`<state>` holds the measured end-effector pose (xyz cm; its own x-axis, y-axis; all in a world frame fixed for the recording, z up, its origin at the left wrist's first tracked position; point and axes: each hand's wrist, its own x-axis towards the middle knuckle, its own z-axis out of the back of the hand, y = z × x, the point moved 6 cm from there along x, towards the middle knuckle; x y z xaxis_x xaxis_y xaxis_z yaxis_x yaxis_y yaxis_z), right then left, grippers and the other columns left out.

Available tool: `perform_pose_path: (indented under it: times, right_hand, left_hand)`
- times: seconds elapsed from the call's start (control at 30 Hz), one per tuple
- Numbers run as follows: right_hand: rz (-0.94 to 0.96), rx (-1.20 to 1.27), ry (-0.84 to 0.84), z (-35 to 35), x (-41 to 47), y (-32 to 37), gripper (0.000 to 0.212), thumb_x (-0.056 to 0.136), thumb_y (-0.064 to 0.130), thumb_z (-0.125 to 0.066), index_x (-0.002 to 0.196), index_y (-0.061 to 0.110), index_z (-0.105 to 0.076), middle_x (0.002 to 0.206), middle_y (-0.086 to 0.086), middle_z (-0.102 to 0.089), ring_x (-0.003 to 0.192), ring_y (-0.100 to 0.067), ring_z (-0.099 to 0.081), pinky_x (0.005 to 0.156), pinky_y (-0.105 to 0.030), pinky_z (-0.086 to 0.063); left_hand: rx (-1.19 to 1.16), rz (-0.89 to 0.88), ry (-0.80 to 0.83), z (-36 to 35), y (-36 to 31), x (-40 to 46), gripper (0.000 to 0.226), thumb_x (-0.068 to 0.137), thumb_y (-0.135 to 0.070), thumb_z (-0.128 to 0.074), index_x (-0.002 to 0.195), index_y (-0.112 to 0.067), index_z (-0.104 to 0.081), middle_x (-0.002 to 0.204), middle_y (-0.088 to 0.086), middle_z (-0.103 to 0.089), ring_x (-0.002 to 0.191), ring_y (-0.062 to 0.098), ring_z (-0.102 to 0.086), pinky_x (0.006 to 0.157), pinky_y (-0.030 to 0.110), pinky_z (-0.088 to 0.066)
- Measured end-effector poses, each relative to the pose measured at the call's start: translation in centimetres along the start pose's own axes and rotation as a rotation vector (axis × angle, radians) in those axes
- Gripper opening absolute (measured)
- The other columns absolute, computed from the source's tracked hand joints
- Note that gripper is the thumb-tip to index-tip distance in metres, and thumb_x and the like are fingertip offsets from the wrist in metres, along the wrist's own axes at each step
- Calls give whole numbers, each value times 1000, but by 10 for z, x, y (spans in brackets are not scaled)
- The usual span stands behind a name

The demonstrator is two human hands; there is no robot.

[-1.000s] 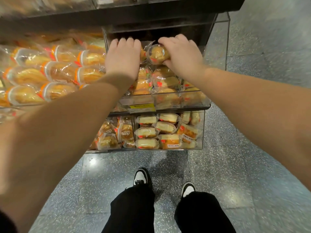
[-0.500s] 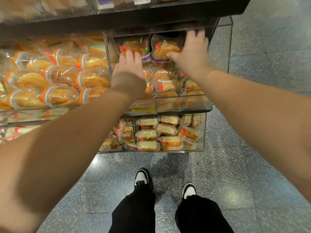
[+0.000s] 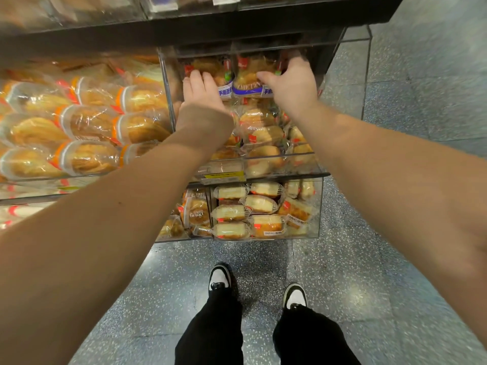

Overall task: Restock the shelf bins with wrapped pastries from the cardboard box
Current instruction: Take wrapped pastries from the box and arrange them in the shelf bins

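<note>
A clear acrylic shelf bin [image 3: 303,164] at mid height is full of wrapped pastries. Two packs with blue-purple labels stand upright at its back. My left hand [image 3: 201,94] reaches in with straight fingers, and its fingertips press the left upright pack [image 3: 210,67]. My right hand [image 3: 293,84] holds the right upright pack [image 3: 247,77], with the thumb on its front edge and the fingers curled over behind it. The cardboard box is out of view.
A dark shelf board [image 3: 237,30] hangs low over the bin's back. To the left is a bin of orange-trimmed pastries [image 3: 87,122]. Below stands a bin of cream-filled cake packs [image 3: 266,212]. My shoes [image 3: 220,277] stand on grey speckled floor.
Both hands have pushed deeper into the bin. The two labelled packs moved from the pile's top to stand upright at the back, and the view shifted slightly downward.
</note>
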<state>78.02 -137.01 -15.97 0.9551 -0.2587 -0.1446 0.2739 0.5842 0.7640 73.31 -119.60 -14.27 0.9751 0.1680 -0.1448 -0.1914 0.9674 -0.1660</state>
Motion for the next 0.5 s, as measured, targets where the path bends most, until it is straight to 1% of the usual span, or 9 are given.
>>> perform_pose_path:
  times: [0.1, 0.17, 0.2, 0.23, 0.3, 0.37, 0.4, 0.43, 0.5]
  right_hand:
    - [54, -120, 19, -1, -3, 2, 64, 89, 48, -68, 142, 18, -48, 149, -7, -43, 136, -25, -45, 108, -36, -41]
    - [27, -176, 9, 2, -4, 2, 69, 88, 50, -69, 144, 18, -45, 155, -10, -34, 141, -28, -38, 112, -37, -36]
    - [-9, -155, -1, 4, -5, 1, 72, 86, 50, -71, 145, 17, -44, 155, -10, -33, 141, -28, -38, 112, -38, -36]
    - [-54, -83, -10, 6, -5, 0, 76, 84, 48, -74, 144, 15, -42, 153, -8, -36, 139, -27, -41, 111, -38, -38]
    - [-135, 137, -23, 6, -11, -2, 77, 82, 41, -78, 142, 13, -37, 143, -6, -49, 131, -25, -50, 105, -35, -43]
    - [-186, 293, -31, 4, -20, -3, 73, 84, 34, -78, 139, 11, -36, 127, -4, -59, 115, -19, -59, 98, -30, -45]
    - [-200, 348, -25, 3, -25, -4, 69, 86, 31, -77, 138, 11, -37, 119, -1, -61, 104, -14, -60, 94, -28, -46]
    - [-207, 387, -4, 1, -29, -6, 63, 88, 29, -75, 137, 13, -40, 115, 1, -61, 98, -10, -59, 91, -26, -47]
    - [-183, 374, 92, -3, -35, -7, 47, 94, 25, -67, 135, 17, -46, 121, 2, -60, 103, -10, -58, 94, -27, -50]
  left_hand:
    - [6, 4, 28, 1, -2, -1, 80, 93, -10, -49, 157, -7, -1, 165, 8, 1, 152, 23, 1, 122, 42, -16]
    - [1, 8, 44, 1, -2, -3, 79, 93, -8, -47, 157, -7, 0, 165, 8, 2, 152, 24, 2, 123, 42, -15]
    - [-5, 12, 53, 2, -3, -4, 79, 94, -9, -48, 157, -7, 0, 165, 8, 2, 152, 24, 3, 123, 42, -15]
    - [-19, 16, 62, 4, -3, -6, 79, 95, -10, -49, 157, -8, 0, 165, 8, 3, 152, 24, 3, 123, 41, -14]
    - [-55, 17, 83, 9, -6, -11, 79, 96, -11, -52, 157, -8, -1, 165, 8, 3, 152, 24, 2, 123, 40, -15]
    - [-87, 23, 106, 12, -7, -16, 79, 96, -12, -53, 157, -8, -3, 165, 8, 2, 152, 24, -1, 123, 40, -18]
    - [-112, 27, 122, 13, -6, -18, 79, 95, -11, -54, 157, -9, -5, 165, 8, 1, 152, 25, -4, 122, 40, -22]
    - [-146, 28, 139, 13, -5, -20, 77, 95, -10, -54, 157, -10, -9, 165, 7, -4, 151, 25, -10, 119, 41, -27]
    - [-218, 9, 159, 15, -5, -25, 67, 93, -8, -53, 152, -10, -23, 158, 5, -20, 144, 26, -26, 107, 36, -38]
